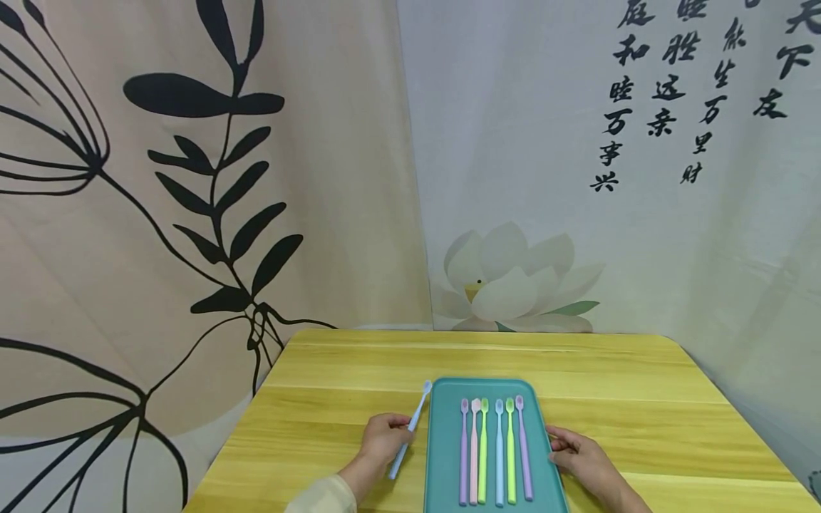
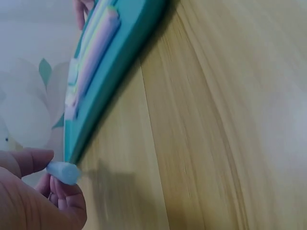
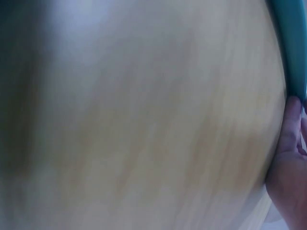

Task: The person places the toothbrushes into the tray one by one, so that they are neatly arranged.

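Observation:
My left hand (image 1: 385, 438) pinches a light blue toothbrush (image 1: 410, 430) between thumb and fingers, just left of the tray. Its head points away and slightly right; in the left wrist view the handle's blunt end (image 2: 71, 174) faces the camera. The teal tray (image 1: 442, 456) holds several toothbrushes side by side, heads at the far end: purple (image 1: 464, 456), pink (image 1: 474, 456), green (image 1: 484, 456), blue (image 1: 499, 456), another green (image 1: 510, 456) and another purple (image 1: 524, 456). My right hand (image 1: 586, 459) rests at the tray's right edge, its fingertips (image 3: 293, 103) touching the rim.
The tray lies on a wood-grain table (image 1: 333, 377), whose bare top shows left, right and behind it. A printed cloth backdrop (image 1: 359, 178) with plants, a lotus and black characters hangs beyond the far table edge.

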Tool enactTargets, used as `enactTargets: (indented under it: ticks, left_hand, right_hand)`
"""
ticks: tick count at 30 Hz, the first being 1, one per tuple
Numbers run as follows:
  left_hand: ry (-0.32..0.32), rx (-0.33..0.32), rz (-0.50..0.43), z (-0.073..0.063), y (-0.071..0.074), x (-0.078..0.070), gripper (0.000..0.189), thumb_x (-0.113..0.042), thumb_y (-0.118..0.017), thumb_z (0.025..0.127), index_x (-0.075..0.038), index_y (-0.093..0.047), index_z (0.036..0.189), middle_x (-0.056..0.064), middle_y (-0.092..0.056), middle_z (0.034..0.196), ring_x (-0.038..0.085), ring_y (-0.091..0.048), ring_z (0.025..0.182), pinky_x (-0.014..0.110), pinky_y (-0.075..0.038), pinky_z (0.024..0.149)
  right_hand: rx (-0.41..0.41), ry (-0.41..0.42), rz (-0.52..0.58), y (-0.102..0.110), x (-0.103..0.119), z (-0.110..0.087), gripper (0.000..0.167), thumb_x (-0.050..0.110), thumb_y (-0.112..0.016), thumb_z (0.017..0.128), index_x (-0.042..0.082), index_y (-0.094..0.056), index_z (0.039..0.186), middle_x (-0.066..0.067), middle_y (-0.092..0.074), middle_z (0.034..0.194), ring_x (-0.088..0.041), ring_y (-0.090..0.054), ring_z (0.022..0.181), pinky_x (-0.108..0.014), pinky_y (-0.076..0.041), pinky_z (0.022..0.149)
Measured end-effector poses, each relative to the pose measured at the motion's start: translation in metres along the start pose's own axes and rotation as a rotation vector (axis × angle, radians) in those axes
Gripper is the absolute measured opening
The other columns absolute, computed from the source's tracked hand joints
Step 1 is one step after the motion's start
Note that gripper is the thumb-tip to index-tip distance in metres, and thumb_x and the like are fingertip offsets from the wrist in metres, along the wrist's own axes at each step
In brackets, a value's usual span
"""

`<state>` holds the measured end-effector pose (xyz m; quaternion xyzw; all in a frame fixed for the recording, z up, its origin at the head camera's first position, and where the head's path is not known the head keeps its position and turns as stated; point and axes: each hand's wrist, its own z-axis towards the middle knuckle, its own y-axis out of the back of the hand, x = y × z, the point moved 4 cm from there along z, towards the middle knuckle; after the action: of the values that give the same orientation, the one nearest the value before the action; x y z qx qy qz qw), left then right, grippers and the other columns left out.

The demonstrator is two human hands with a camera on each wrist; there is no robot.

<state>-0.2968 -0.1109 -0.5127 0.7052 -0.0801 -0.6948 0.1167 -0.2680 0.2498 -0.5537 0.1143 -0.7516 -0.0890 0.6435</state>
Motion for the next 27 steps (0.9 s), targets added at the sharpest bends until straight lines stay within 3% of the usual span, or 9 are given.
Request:
enactTargets:
  ticks: [7,18,27]
  left_hand:
    - [0.012,-0.035,-0.069,-0.005,-0.022,-0.005,0.027,0.010,-0.072,0.072,0.013,-0.069,0.099,0.006,-0.062,0.078,0.014,-0.055,0.071,0.028,-0.050,0.064]
    - [0.066,-0.101,-0.081,-0.019,-0.047,-0.011,0.027,0.010,-0.075,0.072,0.006,-0.070,0.099,0.006,-0.059,0.080,0.017,-0.054,0.075,0.029,-0.050,0.065]
    - [0.095,-0.153,-0.034,-0.027,-0.061,-0.013,0.025,0.006,-0.076,0.072,0.002,-0.071,0.097,0.005,-0.058,0.081,0.018,-0.054,0.075,0.030,-0.051,0.064]
  right_hand:
    - [0.017,0.011,0.005,0.001,-0.001,-0.001,0.056,-0.001,-0.065,0.090,-0.014,-0.044,0.140,-0.015,-0.056,0.106,-0.023,-0.056,0.094,-0.033,-0.055,0.075]
    - [0.003,0.020,-0.007,0.000,0.001,-0.002,0.055,-0.002,-0.064,0.089,-0.014,-0.045,0.139,-0.014,-0.056,0.106,-0.023,-0.054,0.095,-0.032,-0.055,0.076]
    - [-0.006,0.016,-0.009,0.000,0.001,-0.002,0.055,-0.001,-0.065,0.089,-0.013,-0.046,0.139,-0.014,-0.056,0.106,-0.023,-0.054,0.095,-0.033,-0.055,0.075]
